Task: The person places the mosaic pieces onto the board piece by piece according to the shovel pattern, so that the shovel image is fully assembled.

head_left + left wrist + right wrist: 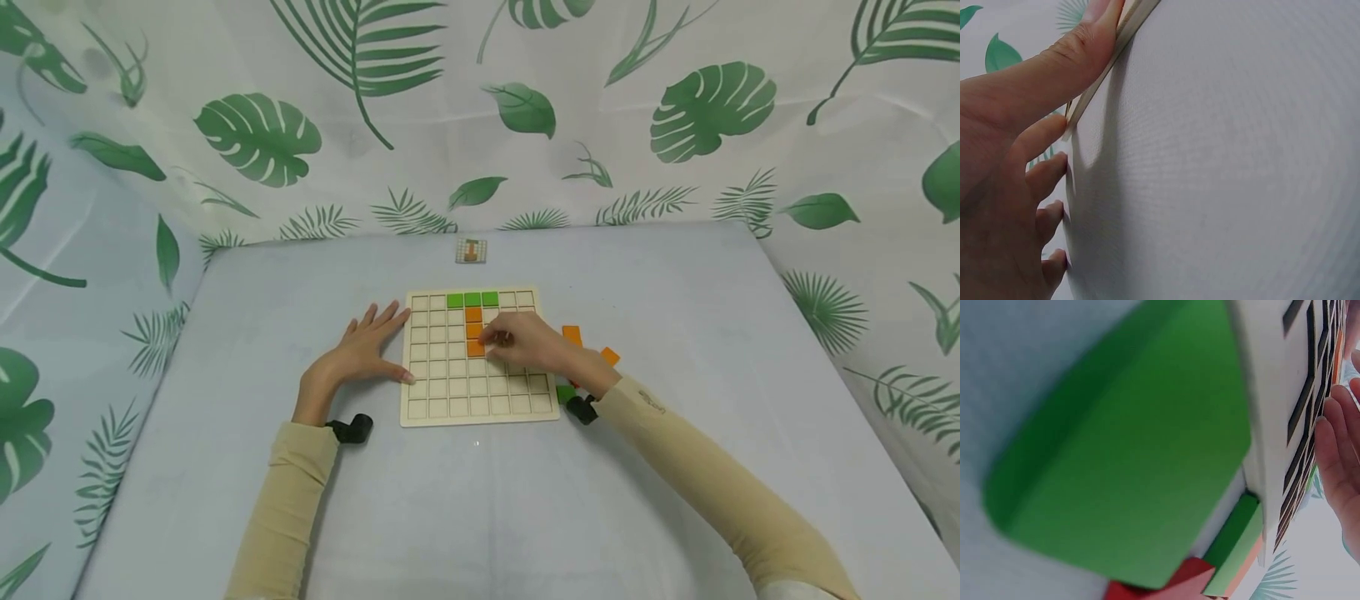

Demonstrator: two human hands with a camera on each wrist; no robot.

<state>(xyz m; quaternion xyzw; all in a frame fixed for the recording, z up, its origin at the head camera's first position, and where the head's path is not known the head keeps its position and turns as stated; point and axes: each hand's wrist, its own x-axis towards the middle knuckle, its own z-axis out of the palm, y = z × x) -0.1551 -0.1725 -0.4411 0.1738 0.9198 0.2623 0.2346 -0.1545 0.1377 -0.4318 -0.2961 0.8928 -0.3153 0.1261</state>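
A cream square grid board (437, 408) lies on the table with three green tiles (472, 299) across its top row. Below the middle one, orange tiles (473, 315) run down a column. My right hand (528, 340) is over the board, its fingertips pinching at the lowest orange tile (476, 350), partly covering it. My left hand (363, 346) lies at the board's left edge, fingers spread; thumb and index finger touch the rim. The left wrist view shows the thumb (1079, 53) against the board's edge (1100, 78).
Loose orange pieces (572, 335) and a green piece (566, 394) lie right of the board, partly under my right wrist. A red piece (1188, 581) shows beside a large green block (1141, 450) in the right wrist view. Behind the board is a small patterned card (471, 251).
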